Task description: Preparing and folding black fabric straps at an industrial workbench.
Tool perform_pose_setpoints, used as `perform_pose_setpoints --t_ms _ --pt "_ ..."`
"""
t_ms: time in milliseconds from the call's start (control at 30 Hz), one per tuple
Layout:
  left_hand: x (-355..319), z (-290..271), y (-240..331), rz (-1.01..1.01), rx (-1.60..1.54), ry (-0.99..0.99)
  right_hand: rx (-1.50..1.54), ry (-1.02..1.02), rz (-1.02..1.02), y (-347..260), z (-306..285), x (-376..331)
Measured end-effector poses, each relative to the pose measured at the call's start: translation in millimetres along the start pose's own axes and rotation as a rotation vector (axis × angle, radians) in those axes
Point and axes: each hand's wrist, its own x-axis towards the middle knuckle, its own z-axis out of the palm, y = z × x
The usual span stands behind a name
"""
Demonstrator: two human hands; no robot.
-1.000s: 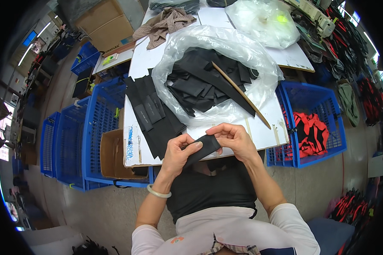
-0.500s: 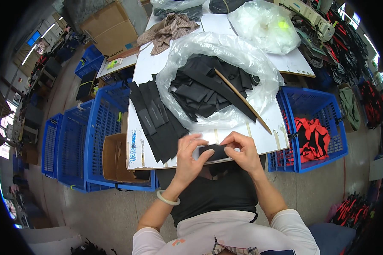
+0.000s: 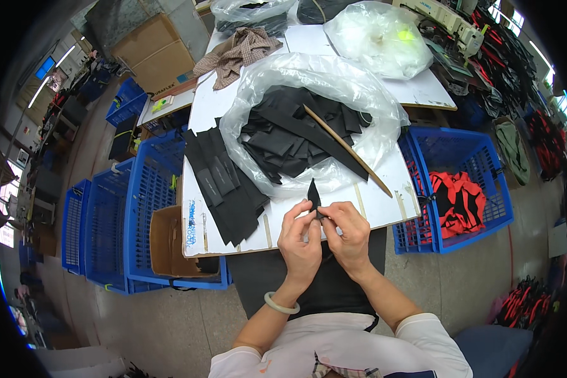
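Observation:
Between my two hands, just above the table's front edge, a small black fabric piece (image 3: 314, 194) is pinched, its pointed end sticking up away from me. My left hand (image 3: 300, 236) grips its left side with thumb and fingertips. On the other side my right hand (image 3: 346, 232) pinches it close to the left fingertips. Beyond them lies a clear plastic bag (image 3: 384, 94), rolled open and full of black fabric pieces (image 3: 283, 142). A long wooden stick (image 3: 349, 151) with a pointed end rests across it. Left of the bag, black fabric strips (image 3: 223, 183) lie overlapped on the white table (image 3: 290, 217).
Blue plastic crates (image 3: 110, 220) stand to the left, one holding a cardboard box (image 3: 170, 242). Another blue crate (image 3: 472, 142) at the right holds red and black fabric (image 3: 457, 201). Farther back are a checked cloth (image 3: 236, 53), a stuffed plastic bag (image 3: 378, 41) and a sewing machine (image 3: 444, 19).
My hands have come closer together, and the black fabric piece, earlier stretched sideways between them, now points upward, folded narrow. The view has shifted slightly.

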Motion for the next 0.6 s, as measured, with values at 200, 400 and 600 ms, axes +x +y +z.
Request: perform_pose_setpoints --t_ms 200,400,600 --pt "-2.3 1.2 -5.6 0.22 0.431 0.1 0.151 -0.115 0.31 11.9 2.4 -5.4" --pt "-12.4 -6.8 -19.8 0.165 0.595 0.014 0.726 -0.103 0.828 21.1 24.7 -37.8" --pt "-19.3 -37.5 -43.2 -0.281 0.154 -0.124 1.536 -0.288 1.089 -10.1 8.3 -29.6"
